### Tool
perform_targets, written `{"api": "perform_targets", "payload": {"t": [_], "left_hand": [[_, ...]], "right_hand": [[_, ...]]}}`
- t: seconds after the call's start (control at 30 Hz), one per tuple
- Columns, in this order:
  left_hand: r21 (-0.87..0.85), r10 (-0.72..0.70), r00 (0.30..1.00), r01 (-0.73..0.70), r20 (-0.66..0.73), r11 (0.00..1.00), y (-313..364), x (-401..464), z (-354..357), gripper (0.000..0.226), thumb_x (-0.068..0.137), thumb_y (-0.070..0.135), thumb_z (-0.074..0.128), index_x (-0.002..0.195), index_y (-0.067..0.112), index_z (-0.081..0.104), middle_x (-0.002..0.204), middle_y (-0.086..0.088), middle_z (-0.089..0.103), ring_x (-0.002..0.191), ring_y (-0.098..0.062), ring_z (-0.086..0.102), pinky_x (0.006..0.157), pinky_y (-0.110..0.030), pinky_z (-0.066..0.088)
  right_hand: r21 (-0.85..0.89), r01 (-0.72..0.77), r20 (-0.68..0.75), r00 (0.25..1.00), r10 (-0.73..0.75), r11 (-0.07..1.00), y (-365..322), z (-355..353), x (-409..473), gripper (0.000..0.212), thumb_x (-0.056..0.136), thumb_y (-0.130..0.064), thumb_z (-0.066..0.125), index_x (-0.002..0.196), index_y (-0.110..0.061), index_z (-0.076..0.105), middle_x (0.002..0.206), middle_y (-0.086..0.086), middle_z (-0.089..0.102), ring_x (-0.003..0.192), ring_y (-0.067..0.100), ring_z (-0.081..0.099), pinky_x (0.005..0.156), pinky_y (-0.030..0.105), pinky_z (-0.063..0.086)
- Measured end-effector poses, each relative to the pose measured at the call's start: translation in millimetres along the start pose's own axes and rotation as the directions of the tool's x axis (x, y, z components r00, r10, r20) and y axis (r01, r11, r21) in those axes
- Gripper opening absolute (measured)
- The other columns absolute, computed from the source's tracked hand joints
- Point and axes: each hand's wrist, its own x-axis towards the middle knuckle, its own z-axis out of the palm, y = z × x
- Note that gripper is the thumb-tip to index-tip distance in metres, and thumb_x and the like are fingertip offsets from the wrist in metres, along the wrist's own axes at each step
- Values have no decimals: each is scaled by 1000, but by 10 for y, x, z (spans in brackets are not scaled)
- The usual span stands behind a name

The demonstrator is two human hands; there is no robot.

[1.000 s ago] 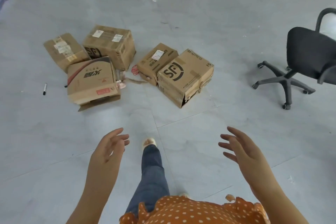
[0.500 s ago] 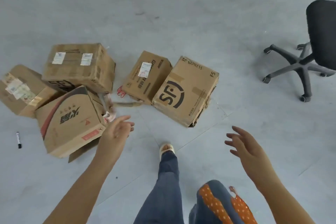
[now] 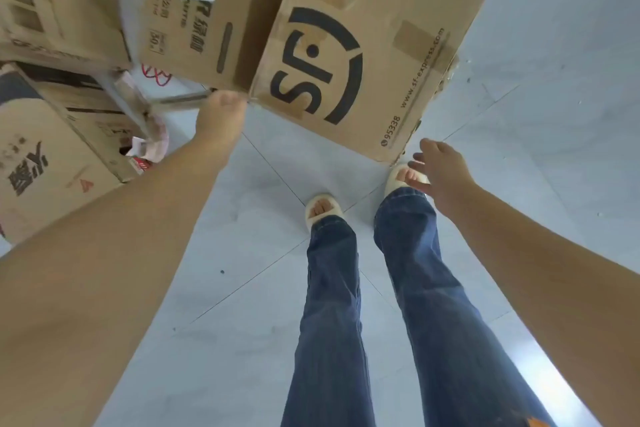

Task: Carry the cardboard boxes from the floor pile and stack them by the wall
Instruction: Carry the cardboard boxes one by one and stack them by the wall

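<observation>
Reaching down toward the floor pile, the person stands with both feet just below the SF box (image 3: 349,55), which fills the upper centre and upper right of the frame and rests on the grey tiled floor (image 3: 242,288). The left hand (image 3: 221,114), at centre left, touches the near-left corner of this box; its fingers are hidden behind the knuckles, so whether they have closed on the corner cannot be told. The right hand (image 3: 438,170), at centre right, hovers just beside the near-right corner with fingers spread and relaxed, holding nothing.

Three further cartons lie to the left: the labelled box (image 3: 197,10) touching the SF box at upper centre, the plain box (image 3: 52,0) at upper left, and the printed box (image 3: 45,163) at middle left.

Handling judgement: corrugated board is stiff along edges and corners but yields on flat panels. Brown tape patches and a ragged right edge suggest reuse, so the bottom seam may be weak. Weight is unknown; the box's size argues for a two-handed lift. The surface is matte and likely gives fair friction. The best hold is probably at opposite lower corners or edges, palms pressing inward and fingers under the base, with the first lift slow to test the load.
</observation>
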Motion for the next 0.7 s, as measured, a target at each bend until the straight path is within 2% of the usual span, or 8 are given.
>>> {"api": "perform_targets", "payload": {"t": [0.07, 0.17, 0.3, 0.33, 0.4, 0.47, 0.57, 0.7], "left_hand": [[80, 28, 998, -24, -53, 996, 111, 357, 233, 29, 97, 26, 40, 123, 19, 51, 109, -4, 54, 98, -20, 50, 90, -34, 45], [140, 114, 990, -102, -85, 985, 179, 806, 502, 35, 100, 34, 37, 132, 21, 45, 122, 1, 54, 110, -14, 51, 95, -28, 41], [65, 103, 991, -98, -81, 993, 16, 1024, 717, 25, 102, 42, 32, 80, 35, 42, 82, 11, 43, 79, -3, 44, 81, -20, 38], [47, 93, 993, -89, -79, 995, -40, 1026, 724, 25, 101, 45, 32, 79, 36, 40, 80, 12, 43, 77, 0, 44, 75, -16, 38], [-24, 55, 998, -55, -36, 998, -144, 1020, 669, 24, 97, 55, 33, 100, 36, 46, 98, 13, 55, 92, 0, 52, 77, -14, 43], [-168, -8, 1000, 12, 24, 986, -185, 997, 609, 43, 93, 62, 37, 124, 33, 42, 126, 7, 55, 115, -12, 52, 91, -30, 48], [-278, -41, 996, 62, 79, 958, -103, 801, 602, 51, 91, 61, 42, 133, 31, 37, 131, 6, 51, 120, -18, 49, 95, -45, 47], [-361, -27, 995, 59, 93, 931, 14, 295, 496, 48, 91, 57, 44, 133, 33, 46, 131, 7, 55, 119, -17, 51, 93, -51, 48]], "right_hand": [[-24, -9, -62, 998, 7, 1000, 83, 126, 409, 37, 99, -37, 38, 128, -16, 46, 120, 4, 50, 108, 22, 53, 95, 40, 49], [-35, 46, -104, 993, -49, 998, 169, 300, 876, 59, 98, -49, 34, 150, -21, 25, 150, 2, 38, 134, 22, 40, 107, 37, 35], [28, 6, -66, 998, -5, 1000, 274, 474, 1183, 73, 82, -73, 26, 145, -36, 34, 137, -11, 53, 122, 16, 52, 106, 40, 42], [47, -10, -54, 998, 13, 999, 302, 495, 1212, 77, 79, -77, 24, 145, -39, 34, 137, -12, 53, 124, 16, 51, 108, 40, 39], [114, -27, -26, 999, 30, 993, 338, 515, 1231, 82, 76, -81, 25, 145, -38, 36, 137, -10, 54, 126, 18, 50, 109, 42, 38], [134, -77, -7, 997, 78, 988, 306, 488, 1162, 89, 66, -86, 27, 140, -40, 43, 129, -10, 59, 117, 19, 57, 95, 43, 50], [199, -99, -2, 995, 101, 975, 183, 329, 973, 75, 74, -84, 31, 133, -40, 49, 118, -10, 64, 107, 21, 61, 68, 40, 56], [327, -5, -23, 1000, 14, 945, -25, -50, 577, 42, 90, -61, 48, 119, -34, 57, 109, -9, 69, 105, 21, 64, 84, 54, 54]]}}
